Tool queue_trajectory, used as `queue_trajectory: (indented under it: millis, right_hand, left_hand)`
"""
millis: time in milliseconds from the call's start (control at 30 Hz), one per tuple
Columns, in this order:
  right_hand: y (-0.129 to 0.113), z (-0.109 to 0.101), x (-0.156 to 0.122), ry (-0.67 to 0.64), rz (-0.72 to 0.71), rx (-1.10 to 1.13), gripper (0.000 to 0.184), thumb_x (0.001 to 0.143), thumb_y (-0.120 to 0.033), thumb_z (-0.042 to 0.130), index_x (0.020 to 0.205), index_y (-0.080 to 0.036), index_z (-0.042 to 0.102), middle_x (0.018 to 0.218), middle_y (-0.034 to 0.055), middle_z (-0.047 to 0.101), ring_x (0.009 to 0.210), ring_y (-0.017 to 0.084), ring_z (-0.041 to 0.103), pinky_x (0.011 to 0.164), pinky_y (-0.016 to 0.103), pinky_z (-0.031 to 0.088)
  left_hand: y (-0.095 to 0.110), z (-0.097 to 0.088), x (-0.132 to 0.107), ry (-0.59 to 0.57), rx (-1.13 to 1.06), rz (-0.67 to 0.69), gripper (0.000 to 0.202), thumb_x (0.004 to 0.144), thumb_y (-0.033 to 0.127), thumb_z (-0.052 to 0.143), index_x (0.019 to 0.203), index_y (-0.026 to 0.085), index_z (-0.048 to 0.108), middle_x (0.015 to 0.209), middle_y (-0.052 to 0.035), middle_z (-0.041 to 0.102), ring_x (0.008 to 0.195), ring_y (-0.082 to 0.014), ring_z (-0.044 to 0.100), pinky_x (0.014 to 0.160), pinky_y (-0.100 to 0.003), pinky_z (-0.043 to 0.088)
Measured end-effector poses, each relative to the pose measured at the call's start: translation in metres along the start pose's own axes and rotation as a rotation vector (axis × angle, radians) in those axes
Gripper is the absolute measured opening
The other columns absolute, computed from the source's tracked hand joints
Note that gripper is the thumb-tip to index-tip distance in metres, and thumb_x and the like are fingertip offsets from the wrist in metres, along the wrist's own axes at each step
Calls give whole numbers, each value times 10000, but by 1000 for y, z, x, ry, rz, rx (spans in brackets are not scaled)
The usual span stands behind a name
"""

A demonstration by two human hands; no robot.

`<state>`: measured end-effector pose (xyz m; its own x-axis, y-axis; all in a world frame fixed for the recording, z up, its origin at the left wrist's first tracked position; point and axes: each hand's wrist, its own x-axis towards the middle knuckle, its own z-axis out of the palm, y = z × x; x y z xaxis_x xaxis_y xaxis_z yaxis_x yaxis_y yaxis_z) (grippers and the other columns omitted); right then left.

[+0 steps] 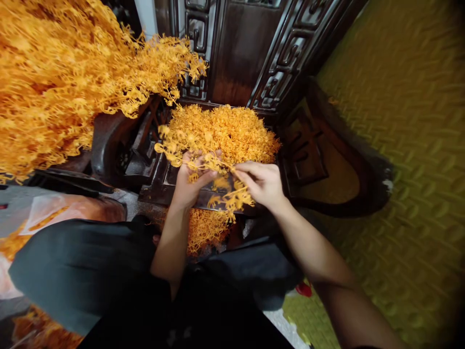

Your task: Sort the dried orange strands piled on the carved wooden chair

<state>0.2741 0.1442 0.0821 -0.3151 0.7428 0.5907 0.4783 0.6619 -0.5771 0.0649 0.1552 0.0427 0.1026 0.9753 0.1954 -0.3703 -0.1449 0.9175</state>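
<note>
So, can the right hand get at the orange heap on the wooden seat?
Likely yes: the right hand is beside the orange heap, nothing solid between, though it pinches an orange strand.

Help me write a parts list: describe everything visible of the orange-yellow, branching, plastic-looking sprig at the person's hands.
The orange-yellow, branching, plastic-looking sprig has thin stems with small, curled ends. It slants from upper left to lower right in the picture, before a frizzy orange-yellow heap. The bare right hand pinches it; the bare left hand is at it, grip unclear. Blur hides whether it is one piece.
</note>
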Motion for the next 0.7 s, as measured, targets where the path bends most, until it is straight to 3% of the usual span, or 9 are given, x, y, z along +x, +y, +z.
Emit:
queue_trajectory:
  millis: [67,167,233,300,367,467,567,633,700]
  right_hand:
    - [2,-3,0,78,79,62,203,958,-390,693,949,-208,782,817,32,779,672,166,719,638,273,572]
    - [3,0,-1,63,122,134,214,916,-410,741,920,-201,788,763,20,774,581,149,689,596,258,557]
    - [1,6,-3,23,143,136,151,930,-342,730,927,-201,783,791,13,786,596,136,700,611,244,552]
    - [-2,10,-5,-5,165,125,120,944,-299,709,924,-200,774,832,11,795,625,128,712,614,234,538]
    - [-5,12,-6,-40,161,109,130,953,-300,692,921,-197,764,837,11,794,624,120,703,605,230,516]
    - [-6,11,-6,-129,165,68,173,981,-313,646,906,-189,741,735,-8,751,561,102,638,592,225,468]
    - [-6,12,-5,-242,192,21,279,980,-386,629,811,-174,696,639,-1,680,511,109,558,564,245,411]
    - [-7,15,-5,-328,217,23,344,969,-432,631,743,-174,655,600,6,645,509,121,539,566,261,390]
    - [-10,20,-5,-418,252,61,346,984,-414,614,732,-179,638,593,-2,638,518,122,545,588,262,390]
  left_hand:
    - [-4,-2,2,-78,-20,-70,535,749,335,883,1213,222,642,1232,-113,744,1067,-218,744,913,-363,611]
    - [-14,6,4,-238,25,-149,498,740,368,883,1170,199,698,1239,-142,743,1117,-250,726,952,-389,598]
    - [-21,16,4,-337,10,-149,622,714,384,897,1264,208,665,1324,-158,711,1240,-289,675,1025,-427,569]
    - [-25,25,4,-363,-39,-145,791,669,380,925,1367,217,592,1402,-170,668,1334,-318,618,1081,-459,537]
    - [-26,31,3,-301,-98,-137,881,636,356,946,1410,237,541,1449,-167,637,1372,-324,590,1105,-473,519]
    - [-21,35,2,-104,-188,-98,844,635,311,952,1376,276,548,1371,-126,689,1329,-312,626,1064,-470,545]
    - [-15,38,-1,162,-344,-105,613,728,345,892,1270,277,614,1101,-65,767,1144,-272,720,927,-418,603]
    - [-12,39,-1,332,-431,-91,474,737,326,878,1155,258,665,962,-23,758,953,-194,743,841,-342,613]
    - [-8,38,0,387,-469,-114,361,726,282,878,1035,222,701,921,-11,743,798,-120,706,760,-268,600]
